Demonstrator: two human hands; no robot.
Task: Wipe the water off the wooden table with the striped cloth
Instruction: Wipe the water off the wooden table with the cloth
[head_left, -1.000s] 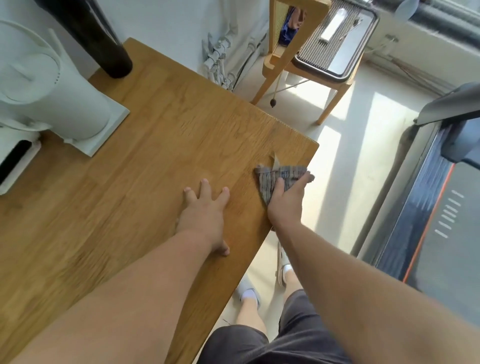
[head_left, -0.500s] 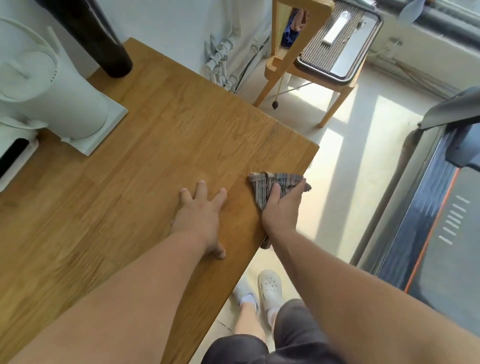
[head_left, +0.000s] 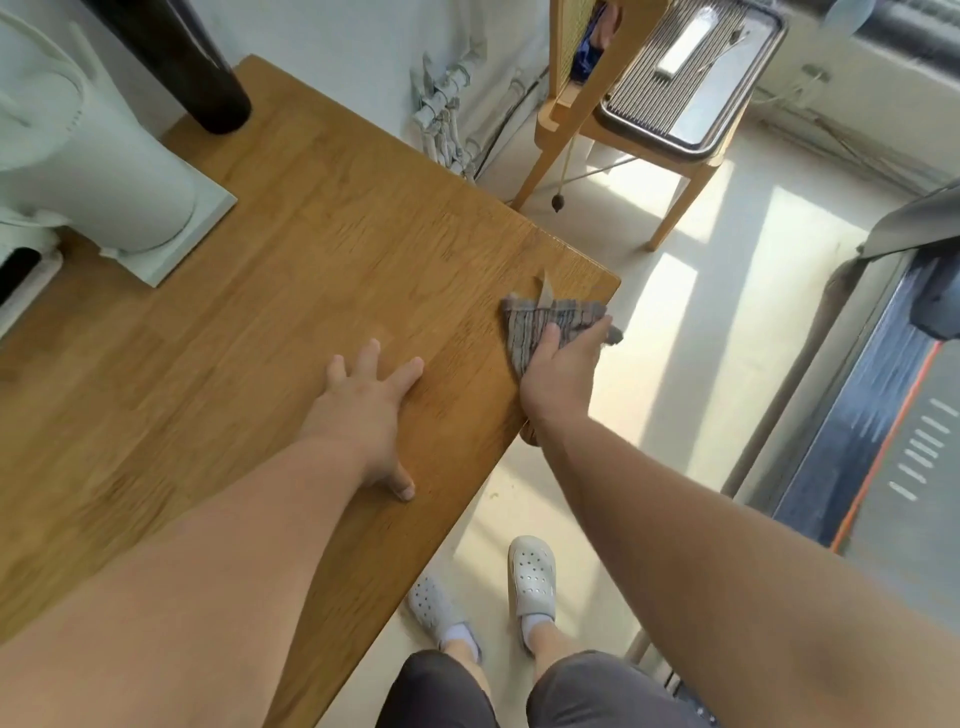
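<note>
Gripping striped cloth (head_left: 545, 318) on wooden table (head_left: 311, 270), right hand (head_left: 562, 379)

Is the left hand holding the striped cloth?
No, the left hand lies flat on the table, while the right hand holds the cloth near the corner.

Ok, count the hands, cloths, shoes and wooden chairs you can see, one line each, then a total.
Hands: 2, left hand flat on the table, right hand on the cloth
Cloths: 1
Shoes: 2, left shoe, right shoe
Wooden chairs: 1, chair
Total: 6
</note>
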